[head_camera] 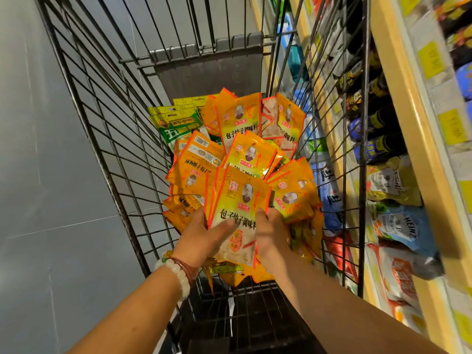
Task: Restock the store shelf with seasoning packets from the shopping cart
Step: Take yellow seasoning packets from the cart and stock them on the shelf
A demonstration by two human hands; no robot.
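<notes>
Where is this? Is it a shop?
Most likely a grocery shop aisle. A wire shopping cart holds many orange seasoning packets, and on the right a shelf with yellow price tags carries dark bottles.

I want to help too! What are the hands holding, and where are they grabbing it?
Both hands hold a stack of orange seasoning packets. The left hand grips its lower left edge; the right hand grips its lower right edge.

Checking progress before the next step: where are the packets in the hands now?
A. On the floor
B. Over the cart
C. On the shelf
B: both the left hand and right hand hold an orange packet stack above the pile inside the cart.
</notes>
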